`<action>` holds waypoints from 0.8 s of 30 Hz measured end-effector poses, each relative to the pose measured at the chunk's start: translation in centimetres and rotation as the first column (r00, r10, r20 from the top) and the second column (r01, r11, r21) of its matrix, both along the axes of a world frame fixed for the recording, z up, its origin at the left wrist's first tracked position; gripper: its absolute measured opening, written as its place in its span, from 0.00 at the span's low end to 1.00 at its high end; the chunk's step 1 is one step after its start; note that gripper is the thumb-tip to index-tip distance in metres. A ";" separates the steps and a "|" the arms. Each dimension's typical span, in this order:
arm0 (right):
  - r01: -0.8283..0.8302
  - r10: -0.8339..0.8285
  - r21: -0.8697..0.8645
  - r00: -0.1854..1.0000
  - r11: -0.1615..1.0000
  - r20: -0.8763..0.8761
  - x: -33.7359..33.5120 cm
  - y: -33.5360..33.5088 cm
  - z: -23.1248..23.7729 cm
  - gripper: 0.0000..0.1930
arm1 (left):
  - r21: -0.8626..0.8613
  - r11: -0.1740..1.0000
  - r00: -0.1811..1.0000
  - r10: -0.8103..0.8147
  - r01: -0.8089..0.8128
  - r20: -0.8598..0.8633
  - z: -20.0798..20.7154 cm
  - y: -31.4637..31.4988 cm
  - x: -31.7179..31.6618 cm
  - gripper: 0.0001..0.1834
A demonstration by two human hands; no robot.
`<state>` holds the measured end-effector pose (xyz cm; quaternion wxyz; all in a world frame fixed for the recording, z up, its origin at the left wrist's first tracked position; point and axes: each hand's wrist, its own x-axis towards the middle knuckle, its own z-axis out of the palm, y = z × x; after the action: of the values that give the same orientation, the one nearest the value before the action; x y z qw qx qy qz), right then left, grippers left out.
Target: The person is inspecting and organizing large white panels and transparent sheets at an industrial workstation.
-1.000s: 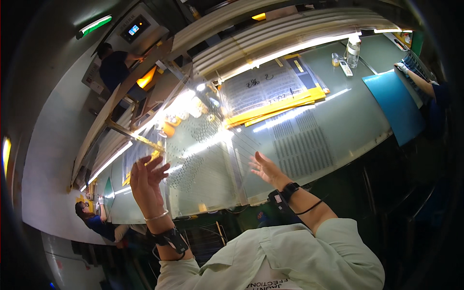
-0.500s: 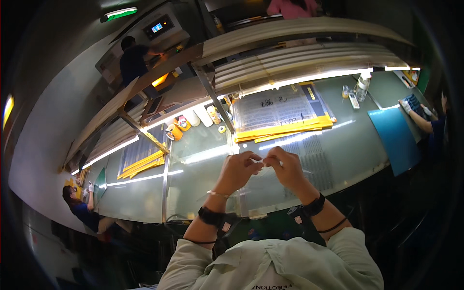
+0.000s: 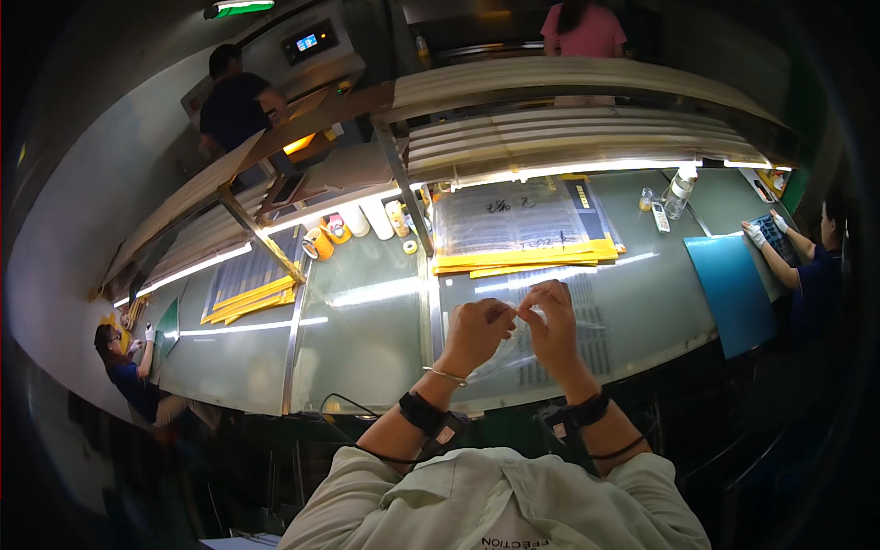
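My left hand [image 3: 478, 335] and my right hand [image 3: 551, 323] are close together over the glass-topped table [image 3: 362, 339]. The fingertips of both are pinched and almost meet. Something small, pale or see-through seems to sit between them, too small to make out. Below and behind the hands, a clear film sheet [image 3: 596, 344] with rows of dark marks lies on the table. Beyond it rests a stack of clear printed films with yellow edges [image 3: 513, 256].
A shelf rack [image 3: 587, 128] with light tubes spans the table. Tape rolls [image 3: 318, 244], a clear bottle [image 3: 679, 193] and a blue sheet [image 3: 729, 289] surround the work area. Co-workers sit at both ends; a metal strip [image 3: 427, 316] divides the tabletop.
Both hands have shifted slightly right and down in the view, still pinched together. The whole view has shifted. At the back left, a standing person has turned and moved an arm.
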<state>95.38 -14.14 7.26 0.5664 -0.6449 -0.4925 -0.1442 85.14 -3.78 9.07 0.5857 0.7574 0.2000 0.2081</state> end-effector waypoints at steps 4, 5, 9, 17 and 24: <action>-0.056 0.055 -0.061 0.998 0.997 -0.021 -0.1 -0.8 -0.4 0.04 | 0.368 0.926 0.995 0.099 -0.082 -0.029 -1.5 0.5 0.2 0.08; -0.080 0.081 -0.067 0.997 0.994 0.007 -0.5 -1.1 -0.1 0.04 | 0.492 0.862 0.988 0.151 -0.121 -0.022 -1.4 0.7 0.3 0.08; -0.156 0.144 -0.090 0.981 0.984 -0.128 0.4 -1.0 -1.0 0.04 | 0.157 0.987 0.999 -0.034 0.034 0.000 -0.5 1.8 -0.2 0.10; -0.008 0.008 -0.003 0.998 1.000 0.064 0.5 -1.5 -2.0 0.07 | -0.066 0.988 0.975 -0.147 0.137 -0.166 -0.7 -2.5 -0.9 0.10; -0.024 0.119 0.213 0.887 0.977 -0.445 -0.3 -0.9 -3.5 0.05 | 0.011 0.996 0.984 -0.088 0.091 -0.155 -3.0 -3.9 -0.5 0.10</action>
<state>95.13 -15.07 3.77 0.7334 -0.5812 -0.3521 -0.0172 84.65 -7.64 6.10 0.5703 0.7847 0.2086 0.1240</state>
